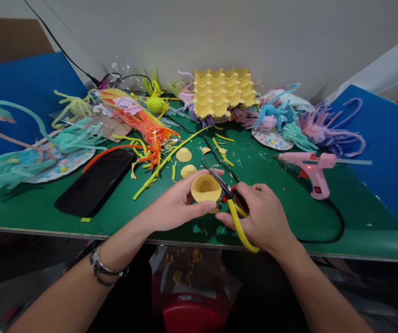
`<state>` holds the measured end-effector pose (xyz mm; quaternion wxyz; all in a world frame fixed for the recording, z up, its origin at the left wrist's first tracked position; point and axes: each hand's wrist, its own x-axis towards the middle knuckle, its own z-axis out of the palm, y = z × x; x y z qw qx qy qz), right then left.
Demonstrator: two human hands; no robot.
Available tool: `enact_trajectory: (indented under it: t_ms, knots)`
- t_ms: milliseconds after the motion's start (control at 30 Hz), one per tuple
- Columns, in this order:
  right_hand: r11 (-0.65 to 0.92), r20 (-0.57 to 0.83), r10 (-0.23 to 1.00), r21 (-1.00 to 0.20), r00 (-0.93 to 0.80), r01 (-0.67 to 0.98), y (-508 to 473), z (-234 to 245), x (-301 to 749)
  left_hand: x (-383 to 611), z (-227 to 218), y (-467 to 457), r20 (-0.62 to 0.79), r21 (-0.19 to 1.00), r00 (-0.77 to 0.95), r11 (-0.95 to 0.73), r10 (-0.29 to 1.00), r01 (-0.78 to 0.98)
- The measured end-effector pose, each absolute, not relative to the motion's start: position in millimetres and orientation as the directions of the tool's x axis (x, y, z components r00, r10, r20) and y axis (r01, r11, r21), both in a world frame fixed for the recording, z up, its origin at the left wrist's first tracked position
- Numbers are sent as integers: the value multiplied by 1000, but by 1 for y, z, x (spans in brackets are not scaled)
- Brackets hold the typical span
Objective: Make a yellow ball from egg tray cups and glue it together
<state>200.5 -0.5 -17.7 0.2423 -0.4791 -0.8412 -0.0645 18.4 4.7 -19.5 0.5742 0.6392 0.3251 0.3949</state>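
Between the thumb and fingers of my left hand is a yellow egg-carton cup, its hollow side facing me. My right hand is closed around a pair of scissors with dark blades and red-and-black grips. The blades lie against the cup's far right rim. A yellow pipe cleaner-like strip or loop hangs by the right hand; I cannot tell whether it belongs to the scissors. Just beyond the left hand, two more cut cups rest upside down on the green table.
A pink glue gun with its red light lit lies at the right, its cord trailing forward. A black phone is at the left. Behind stand a yellow egg tray and bundles of pipe cleaners. Below is a red bin holding scraps.
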Motion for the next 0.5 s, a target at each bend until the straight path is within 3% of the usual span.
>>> enact_trajectory:
  t_ms: [500]
  knots:
    - [526,428,790,-104,-440,844,0,-19,202,16,-20,6,173,981,469,-195,866,-3]
